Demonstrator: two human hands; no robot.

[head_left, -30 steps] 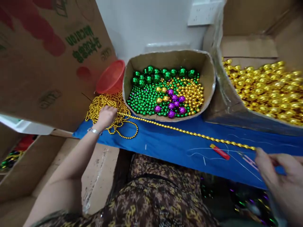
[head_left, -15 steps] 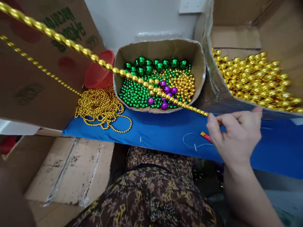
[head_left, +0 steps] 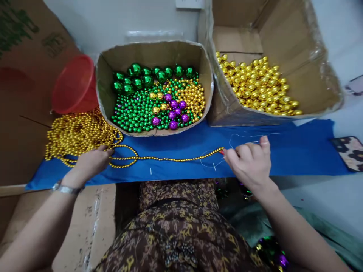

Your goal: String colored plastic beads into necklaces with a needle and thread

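My right hand [head_left: 252, 162] is pinched closed on one end of a gold bead strand [head_left: 176, 160] above the blue cloth [head_left: 295, 151]. The strand runs left from it, slightly slack, to a loop beside my left hand [head_left: 93, 162]. That hand, with a band on its wrist, is closed on the gold beads at the near edge of a heaped pile of gold bead strands [head_left: 76, 130]; its fingertips are partly hidden. White thread [head_left: 208, 165] lies in curls beside my right hand, and a bit of something red shows at its fingertips.
A cut-down cardboard box [head_left: 154, 131] holds green, gold and purple beads. To its right stands a taller box [head_left: 297, 56] with large gold beads [head_left: 258, 87]. A red bowl [head_left: 75, 85] leans behind the pile. A flower-patterned phone case [head_left: 348, 153] lies at the right edge.
The strand stretched up to the left has come down and now lies low over the cloth. My left hand has come into view at the pile. The camera view has shifted right.
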